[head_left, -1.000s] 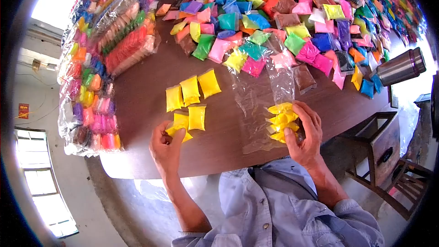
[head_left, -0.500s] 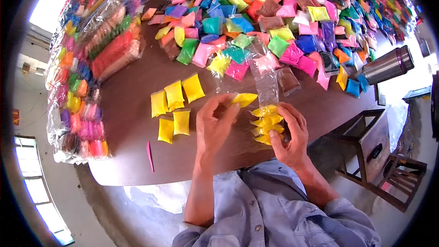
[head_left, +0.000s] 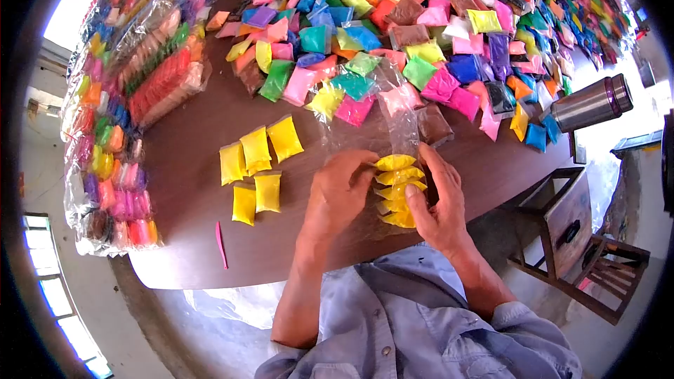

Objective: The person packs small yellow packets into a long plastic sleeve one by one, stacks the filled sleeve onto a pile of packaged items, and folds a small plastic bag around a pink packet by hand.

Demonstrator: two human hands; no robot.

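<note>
Several yellow packets (head_left: pixel 397 193) (plain) touch left hand (head_left: pixel 337 191) and right hand (head_left: pixel 442 203).

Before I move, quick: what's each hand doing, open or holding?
Left hand: curled at the top yellow packet; whether it grips cannot be told.
Right hand: closed on the right side of the row of yellow packets.

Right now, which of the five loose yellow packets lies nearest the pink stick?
The left packet in the lower pair; the other four lie farther from the pink stick.
</note>
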